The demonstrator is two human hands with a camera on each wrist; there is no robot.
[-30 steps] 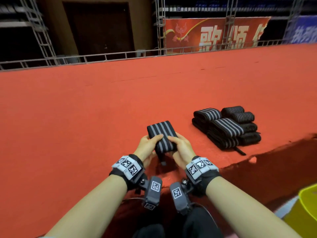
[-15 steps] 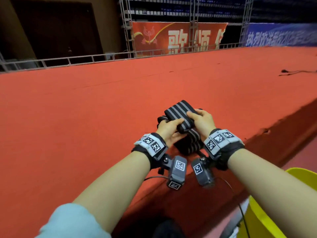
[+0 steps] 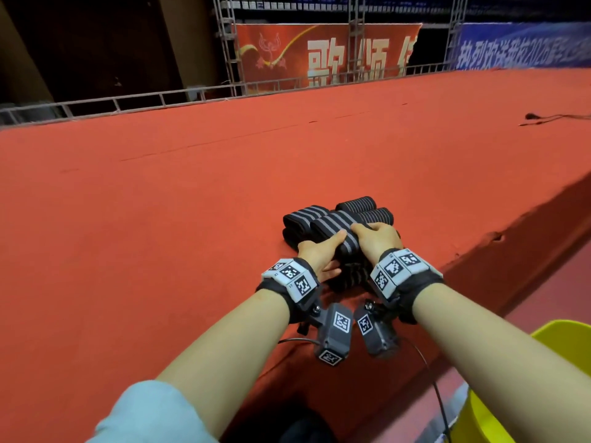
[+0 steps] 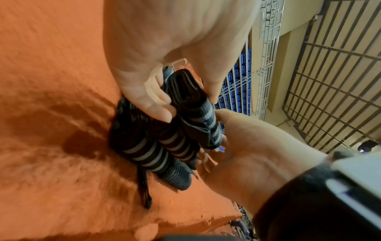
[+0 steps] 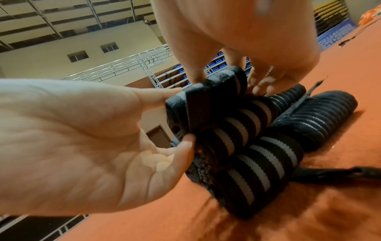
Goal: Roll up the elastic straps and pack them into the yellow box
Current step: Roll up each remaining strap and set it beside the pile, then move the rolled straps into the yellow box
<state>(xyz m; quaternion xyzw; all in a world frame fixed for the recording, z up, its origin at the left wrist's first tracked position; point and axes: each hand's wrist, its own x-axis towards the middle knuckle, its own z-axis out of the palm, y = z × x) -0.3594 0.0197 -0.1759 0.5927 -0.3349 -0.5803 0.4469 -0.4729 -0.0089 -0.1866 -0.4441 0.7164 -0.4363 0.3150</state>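
A black rolled strap with grey stripes (image 3: 335, 226) (image 4: 199, 114) (image 5: 208, 97) lies on top of a pile of rolled straps (image 3: 300, 217) (image 4: 142, 151) (image 5: 259, 163) on the red carpeted platform. My left hand (image 3: 334, 252) (image 5: 181, 114) grips the roll's near-left end, thumb on top and fingers beneath. From the other end my right hand (image 3: 372, 235) (image 4: 224, 130) grips the same roll, its fingertips hidden behind it. A corner of the yellow box (image 3: 563, 342) shows at bottom right, below the platform edge.
The platform edge (image 3: 479, 251) runs diagonally just right of the pile, with a drop to the floor. A loose black strap tail (image 5: 329, 174) sticks out from the pile's base. A black cable (image 3: 550, 117) lies far right. Metal railing (image 3: 160, 99) borders the back.
Both hands carried the rolled strap from in front of me to the right and lowered it onto the pile. My view turned right, bringing the yellow box closer.
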